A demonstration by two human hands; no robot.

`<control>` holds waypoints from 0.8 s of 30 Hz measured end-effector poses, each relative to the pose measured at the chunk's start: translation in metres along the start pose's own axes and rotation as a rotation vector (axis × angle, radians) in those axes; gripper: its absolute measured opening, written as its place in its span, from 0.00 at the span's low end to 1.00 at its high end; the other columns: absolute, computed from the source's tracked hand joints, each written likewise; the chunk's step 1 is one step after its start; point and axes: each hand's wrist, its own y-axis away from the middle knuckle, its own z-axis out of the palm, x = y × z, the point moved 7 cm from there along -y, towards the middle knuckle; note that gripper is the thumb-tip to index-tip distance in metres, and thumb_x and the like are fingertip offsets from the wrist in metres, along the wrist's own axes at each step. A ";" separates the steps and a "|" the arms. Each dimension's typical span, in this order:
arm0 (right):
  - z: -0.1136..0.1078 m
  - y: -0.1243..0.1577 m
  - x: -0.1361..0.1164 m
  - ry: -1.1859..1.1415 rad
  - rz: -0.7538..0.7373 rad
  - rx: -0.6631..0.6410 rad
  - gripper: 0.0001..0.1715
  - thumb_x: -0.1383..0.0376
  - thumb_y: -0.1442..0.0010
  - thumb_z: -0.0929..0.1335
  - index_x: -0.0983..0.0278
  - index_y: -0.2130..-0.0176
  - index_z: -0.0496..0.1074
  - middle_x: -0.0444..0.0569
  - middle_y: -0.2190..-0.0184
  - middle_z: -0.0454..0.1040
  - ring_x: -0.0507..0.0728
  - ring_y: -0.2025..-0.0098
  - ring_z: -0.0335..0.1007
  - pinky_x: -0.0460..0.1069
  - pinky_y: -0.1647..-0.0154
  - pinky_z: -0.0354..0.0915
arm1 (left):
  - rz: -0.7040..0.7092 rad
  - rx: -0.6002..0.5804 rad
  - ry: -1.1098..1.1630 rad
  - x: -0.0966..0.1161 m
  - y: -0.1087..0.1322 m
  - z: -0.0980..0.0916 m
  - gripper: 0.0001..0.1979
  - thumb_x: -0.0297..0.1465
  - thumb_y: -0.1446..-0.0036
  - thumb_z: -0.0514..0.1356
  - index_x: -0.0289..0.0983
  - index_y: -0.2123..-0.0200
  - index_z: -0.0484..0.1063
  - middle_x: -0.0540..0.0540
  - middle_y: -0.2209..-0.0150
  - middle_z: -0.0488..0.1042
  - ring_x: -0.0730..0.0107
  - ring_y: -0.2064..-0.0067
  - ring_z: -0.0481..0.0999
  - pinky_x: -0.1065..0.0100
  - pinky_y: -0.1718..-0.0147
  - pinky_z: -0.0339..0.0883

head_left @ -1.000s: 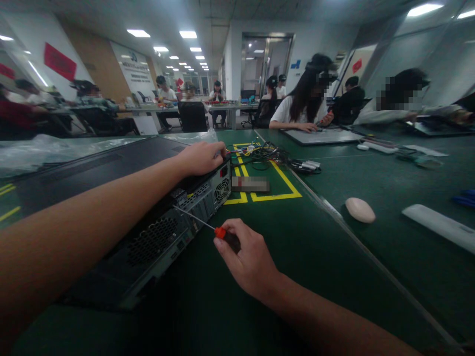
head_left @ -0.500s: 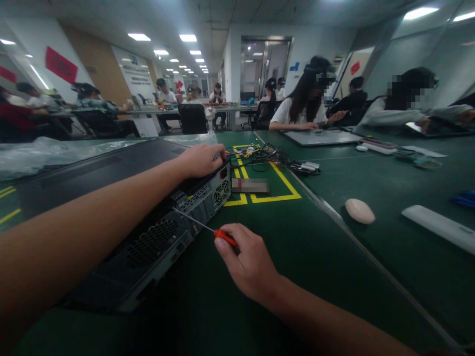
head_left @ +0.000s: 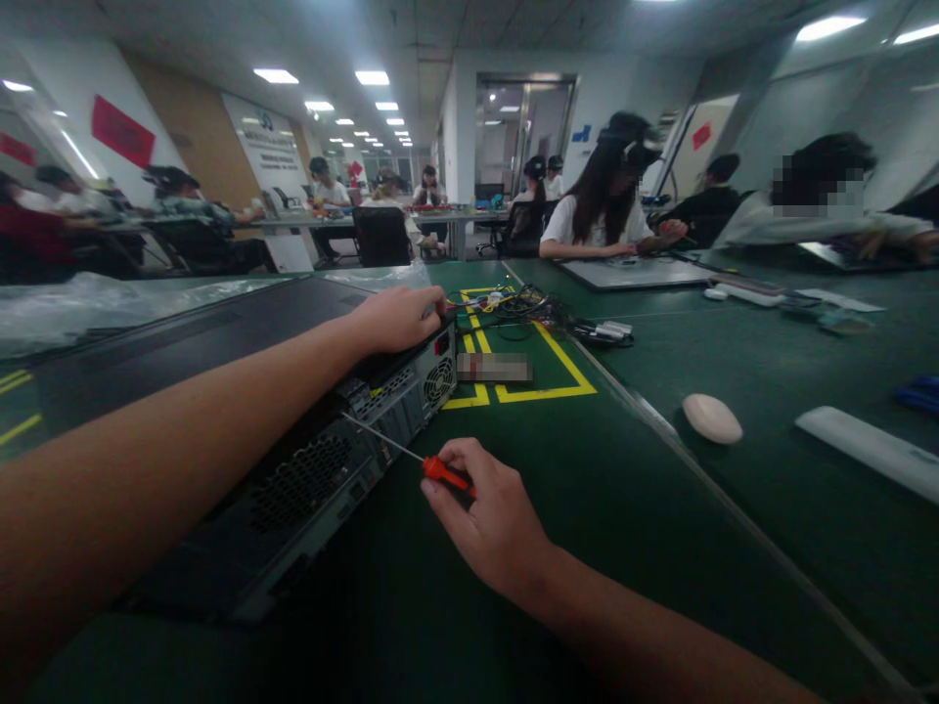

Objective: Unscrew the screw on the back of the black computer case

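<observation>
A dark desktop computer case (head_left: 242, 318) lies on its side, its metal back panel (head_left: 411, 386) turned toward my right. My left hand (head_left: 402, 318) presses on its top near the far rear corner, with the fingers bent over the edge. In my right hand (head_left: 499, 508) is a screwdriver with an orange-red handle (head_left: 442, 473), held between thumb and fingers. Its thin shaft (head_left: 385, 436) slants up and left, and the tip meets the rear edge of the case. What lies right at the tip is too small to make out.
Tangled cables (head_left: 524, 308) and a small blurred box (head_left: 495, 368) lie beyond the case, by yellow tape lines. To the right are a pale computer mouse (head_left: 711, 418) and a long white bar (head_left: 872, 450). Clear plastic wrap (head_left: 88, 303) lies behind. Co-workers sit across the table.
My right fingers have shifted slightly on the screwdriver handle, with the thumb a little lower and more of the handle showing. My left hand and the computer case have stayed put.
</observation>
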 end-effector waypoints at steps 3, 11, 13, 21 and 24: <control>0.000 0.000 0.000 -0.003 -0.007 0.005 0.05 0.63 0.29 0.70 0.59 0.53 0.72 0.49 0.59 0.81 0.58 0.61 0.79 0.53 0.59 0.71 | 0.006 -0.001 -0.007 0.000 0.000 0.001 0.21 0.36 0.30 0.50 0.42 0.41 0.75 0.39 0.55 0.83 0.49 0.53 0.82 0.55 0.56 0.70; 0.000 0.000 -0.001 0.019 0.015 -0.001 0.05 0.63 0.30 0.70 0.59 0.53 0.73 0.48 0.60 0.81 0.58 0.62 0.78 0.52 0.60 0.70 | 0.001 -0.011 -0.001 0.000 -0.001 0.000 0.21 0.36 0.31 0.50 0.42 0.41 0.75 0.38 0.54 0.83 0.47 0.53 0.82 0.54 0.55 0.71; -0.001 0.000 -0.001 0.021 0.016 -0.001 0.05 0.64 0.30 0.70 0.59 0.53 0.73 0.48 0.60 0.81 0.58 0.62 0.78 0.52 0.60 0.70 | -0.002 -0.007 -0.003 0.000 0.000 -0.001 0.21 0.36 0.31 0.50 0.42 0.40 0.75 0.38 0.53 0.83 0.47 0.53 0.82 0.54 0.55 0.71; -0.001 -0.001 -0.001 0.012 0.027 -0.002 0.05 0.63 0.30 0.70 0.59 0.53 0.73 0.47 0.61 0.81 0.58 0.63 0.78 0.52 0.60 0.69 | -0.009 -0.013 -0.003 0.001 0.001 -0.001 0.21 0.36 0.30 0.51 0.43 0.41 0.75 0.39 0.53 0.83 0.49 0.52 0.82 0.55 0.55 0.71; 0.000 -0.001 -0.001 0.011 0.029 -0.008 0.05 0.63 0.29 0.70 0.59 0.53 0.73 0.47 0.61 0.81 0.58 0.62 0.78 0.52 0.60 0.69 | -0.013 -0.018 -0.002 0.002 0.001 -0.001 0.22 0.36 0.30 0.50 0.42 0.40 0.75 0.39 0.53 0.83 0.48 0.52 0.82 0.54 0.54 0.71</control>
